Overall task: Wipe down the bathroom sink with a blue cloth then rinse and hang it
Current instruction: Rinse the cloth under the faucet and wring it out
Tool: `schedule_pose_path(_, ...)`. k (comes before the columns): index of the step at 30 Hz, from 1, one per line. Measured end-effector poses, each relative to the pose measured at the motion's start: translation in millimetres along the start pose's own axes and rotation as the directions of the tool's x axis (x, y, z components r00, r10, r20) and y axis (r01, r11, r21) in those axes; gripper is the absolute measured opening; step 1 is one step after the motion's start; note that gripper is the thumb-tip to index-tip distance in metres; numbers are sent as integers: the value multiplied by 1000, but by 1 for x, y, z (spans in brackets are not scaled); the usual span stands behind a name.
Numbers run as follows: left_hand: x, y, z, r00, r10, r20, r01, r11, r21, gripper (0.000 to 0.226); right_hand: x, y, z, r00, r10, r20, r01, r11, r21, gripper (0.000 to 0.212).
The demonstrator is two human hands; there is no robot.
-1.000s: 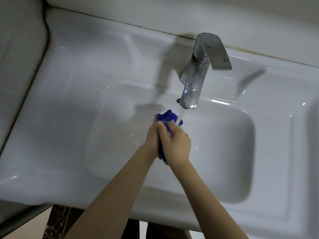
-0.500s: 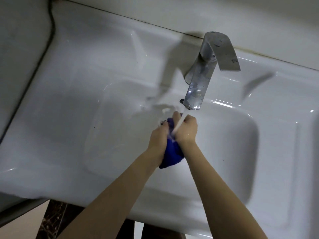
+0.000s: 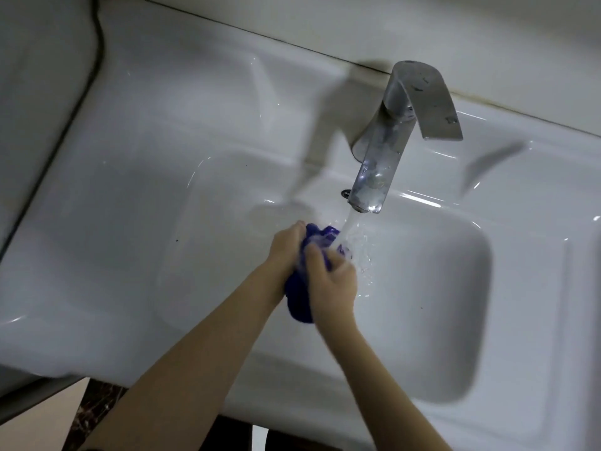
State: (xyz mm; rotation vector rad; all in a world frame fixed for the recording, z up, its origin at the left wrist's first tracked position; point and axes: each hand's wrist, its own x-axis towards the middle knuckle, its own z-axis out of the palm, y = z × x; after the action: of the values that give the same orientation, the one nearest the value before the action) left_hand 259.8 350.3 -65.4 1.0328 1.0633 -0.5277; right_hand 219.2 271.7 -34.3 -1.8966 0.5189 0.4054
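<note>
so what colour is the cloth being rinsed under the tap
Deep blue. The cloth, bunched between the left hand and right hand, shows best in the head view.

We recorded a plain off-white wall (image 3: 422, 24) across the top of the view. A thin dark joint (image 3: 227, 26) edged the wall below. At the left we noted a pale grey panel (image 3: 35, 92), bordered by a dark curved seam (image 3: 99, 50). At the lower left we observed beige floor (image 3: 42, 426) beside a dark marbled strip (image 3: 94, 415). Lighting was dim and cool.
</note>
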Motion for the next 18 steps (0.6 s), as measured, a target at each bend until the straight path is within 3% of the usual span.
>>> schedule_pose_path(1, -4, -1, 1, 997, -65, 50, 68, 996, -57, 31, -5, 2, 0, 1000, -26, 11, 26, 1000, -11, 42)
schedule_pose_path(3, -11, -17, 9, 989, -51, 142, 70, 990, -126, 31, 14, 2, -3, 997, -56, -46, 49, 989, -137, 43)
schedule_pose_path(4, -12, -28, 12, 990, -31, 134, 47, 993, -112, 28, 31, 2, -5, 994, -50, -93, 35, 987, -157, 43)
schedule_pose_path(7, -9, -34, 10, 992, 126, -20, -122, 982, 141, 28, 61, 6, -6, 991, 57, -121, -56, 998, 14, 43)
schedule_pose_path(9, 0, -20, 5, 991, 118, -65, -107, 982, 157, 31, 35, 13, -1, 995, 75, -66, -74, 997, 19, 42)
schedule_pose_path(12, 4, -7, 6, 999, -48, -15, 48, 998, -44, 29, -3, 8, 0, 1000, -4, 12, 4, 1000, -2, 45)
schedule_pose_path(15, -8, -38, 13, 998, -23, 64, 29, 995, -98, 25, 35, 2, -7, 995, -60, -81, 46, 987, -156, 44)
schedule_pose_path(18, -6, -39, 11, 999, 30, -20, -30, 999, -20, 26, 62, 4, -7, 994, 49, -94, -53, 998, -42, 43)
